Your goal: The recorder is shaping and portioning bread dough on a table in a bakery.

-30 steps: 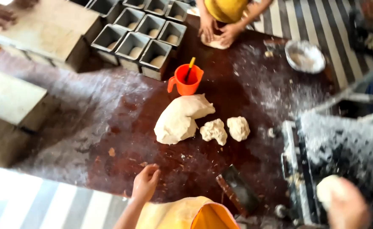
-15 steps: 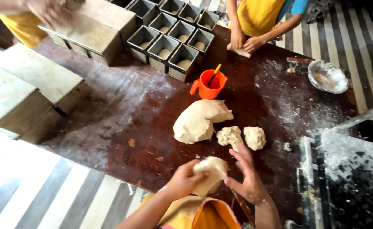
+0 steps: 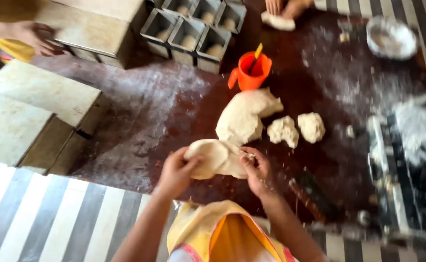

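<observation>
I hold a flattened piece of pale dough (image 3: pixel 216 157) above the dark floured table (image 3: pixel 174 111) between both hands. My left hand (image 3: pixel 175 173) grips its left end and my right hand (image 3: pixel 256 169) grips its right end. Just beyond lies a large lump of dough (image 3: pixel 244 116), with two small dough pieces (image 3: pixel 283 131) (image 3: pixel 312 127) to its right. An orange cup (image 3: pixel 252 73) with a yellow stick in it stands behind the large lump.
Rows of metal loaf tins (image 3: pixel 189 29) with dough sit at the back. Lidded tins (image 3: pixel 38 92) are stacked at left, where another person's hand (image 3: pixel 38 39) rests. Across the table, other hands press dough (image 3: pixel 278 22). A floury bowl (image 3: pixel 391 38) and a machine (image 3: pixel 407 160) stand at right.
My right hand came from the machine at right with a dough piece. Both hands have joined on it, and it looks flatter and wider now.
</observation>
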